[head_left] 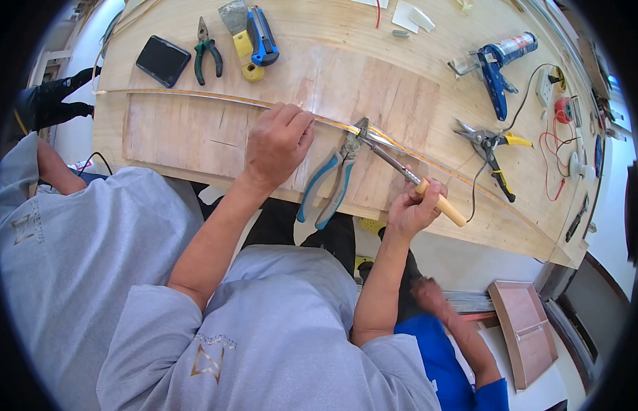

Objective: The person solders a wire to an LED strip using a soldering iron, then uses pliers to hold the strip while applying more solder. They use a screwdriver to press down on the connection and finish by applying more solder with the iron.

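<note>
My left hand is closed over a long thin strip that runs across the wooden board; what its fingers pinch is partly hidden. My right hand holds a soldering iron by its wooden handle, the metal shaft pointing up and left to the strip. Between my hands, blue-handled pliers have their jaws at the strip, close to the iron's tip, with their handles over the board's near edge. Neither hand holds the pliers.
Behind lie a phone, small pliers, a scraper and a blue cutter. At right are a caulking gun, snips, wires and a power strip. People stand on both sides; one person's hand shows below the table.
</note>
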Demonstrator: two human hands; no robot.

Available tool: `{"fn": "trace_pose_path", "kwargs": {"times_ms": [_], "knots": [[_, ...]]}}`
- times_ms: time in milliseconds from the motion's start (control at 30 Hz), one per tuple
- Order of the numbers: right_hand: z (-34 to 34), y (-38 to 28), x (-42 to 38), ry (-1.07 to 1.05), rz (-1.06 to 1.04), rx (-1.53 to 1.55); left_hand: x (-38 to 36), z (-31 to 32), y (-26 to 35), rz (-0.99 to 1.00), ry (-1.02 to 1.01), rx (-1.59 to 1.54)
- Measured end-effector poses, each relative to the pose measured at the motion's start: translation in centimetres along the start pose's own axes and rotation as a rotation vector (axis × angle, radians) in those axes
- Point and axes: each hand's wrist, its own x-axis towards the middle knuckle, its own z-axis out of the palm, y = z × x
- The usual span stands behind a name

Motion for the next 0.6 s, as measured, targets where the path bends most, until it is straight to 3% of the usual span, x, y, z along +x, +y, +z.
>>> {"fn": "trace_pose_path", "kwargs": {"times_ms": [233,333,433,533,600], "knots": [[0.3,-0.2,-0.1,0.015,0.000,0.001,0.3,-0.1,0.1,0.037,-0.088,0.087],[0.2,0.0,-0.1,0.013,-0.007,-0.006,0.7,-0.7,1.0,-0.052,-0.071,-0.262],[0.0,-0.1,-0.1,0.022,-0.002,-0.004,0.8,-2.7,0.3,-0.360,-0.328,-0.695],[0.2,-0.1,0.0,0.034,0.010,0.013,0.1,-3.1,-1.4,-0.354,-0.291,-0.634],[0.3,-0.2,-0.1,0.025,0.012,0.017,0.0,-2.3,-1.7,-0.211,-0.162,-0.442]]}}
